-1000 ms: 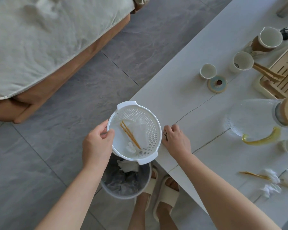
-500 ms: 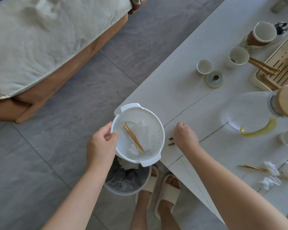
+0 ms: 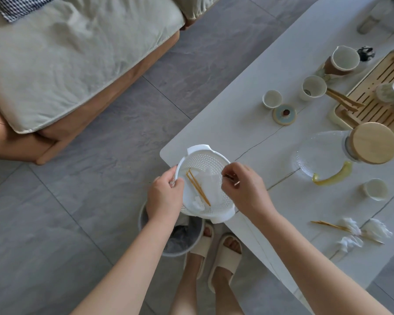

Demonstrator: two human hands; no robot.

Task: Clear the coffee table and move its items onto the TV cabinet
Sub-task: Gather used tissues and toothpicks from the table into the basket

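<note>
While left grip [image 3: 165, 196] holds colander [image 3: 210, 164] | right grip [image 3: 245, 189] above rim

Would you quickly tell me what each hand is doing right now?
Left hand: grips the white colander by its rim.
Right hand: pinches small scraps over it.

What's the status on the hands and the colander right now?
Left hand grips white colander rim over bin. Right hand pinches small scraps above it. Skewers and tissues remain on table.

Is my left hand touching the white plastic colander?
Touching. The head view shows the left hand gripping the white plastic colander at its rim.
</note>
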